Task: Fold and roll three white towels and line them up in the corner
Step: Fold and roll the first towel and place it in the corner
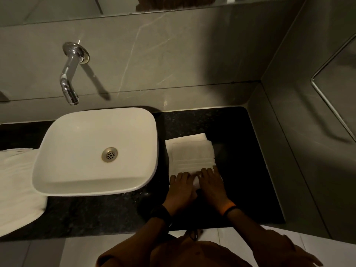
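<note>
A white towel (190, 152) lies folded into a narrow strip on the black counter (240, 170), right of the sink. Its near end is turned up into a small roll under my fingers. My left hand (181, 189) and my right hand (212, 186) press side by side on that rolled end, fingers curled over it. A second white towel (17, 184) lies loosely spread at the far left of the counter, partly hanging over the front edge. No third towel is in view.
A white square basin (57, 151) stands on the counter's left half, under a chrome wall spout (69, 81). Grey walls meet in a corner (250, 105) behind the towel. The counter's front edge runs just below my wrists.
</note>
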Tool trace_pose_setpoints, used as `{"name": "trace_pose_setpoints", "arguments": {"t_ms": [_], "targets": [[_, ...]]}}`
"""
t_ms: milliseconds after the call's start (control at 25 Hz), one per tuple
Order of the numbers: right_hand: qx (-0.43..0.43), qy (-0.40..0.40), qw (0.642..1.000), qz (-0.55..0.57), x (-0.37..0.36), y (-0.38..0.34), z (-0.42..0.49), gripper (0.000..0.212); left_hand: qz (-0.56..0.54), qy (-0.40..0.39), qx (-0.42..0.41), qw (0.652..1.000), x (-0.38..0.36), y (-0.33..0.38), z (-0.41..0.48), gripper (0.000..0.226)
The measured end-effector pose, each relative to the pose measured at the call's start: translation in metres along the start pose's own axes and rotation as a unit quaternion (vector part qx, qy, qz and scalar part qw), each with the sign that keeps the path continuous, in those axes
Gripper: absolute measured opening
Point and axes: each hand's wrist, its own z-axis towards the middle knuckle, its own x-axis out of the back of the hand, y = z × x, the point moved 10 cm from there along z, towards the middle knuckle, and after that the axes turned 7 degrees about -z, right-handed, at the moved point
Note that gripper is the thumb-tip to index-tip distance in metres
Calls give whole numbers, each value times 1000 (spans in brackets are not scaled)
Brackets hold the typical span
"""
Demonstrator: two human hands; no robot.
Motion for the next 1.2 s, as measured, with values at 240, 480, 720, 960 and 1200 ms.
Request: {"name": "trace_pose_setpoints", "arguments": {"t_ms": [240, 480, 720, 960, 1200], "targets": [[1, -17, 998, 53, 18, 0, 3, 57, -16, -22, 25, 999, 0, -7, 16, 43], [-2, -69, 997, 36, 4, 6, 17, 63, 39, -59, 34, 997, -6, -4, 8, 74], [-3, -83, 997, -3, 0, -5, -2, 84, -52, -108, 67, 990, -8, -21, 26, 59], [-10, -175, 983, 59, 13, 9, 37, 56, 49, -56, 22, 997, 3, -1, 13, 72], [2, -66, 998, -1, 13, -11, 13, 81, -106, -193, 78, 972, -5, -28, 32, 62]]}}
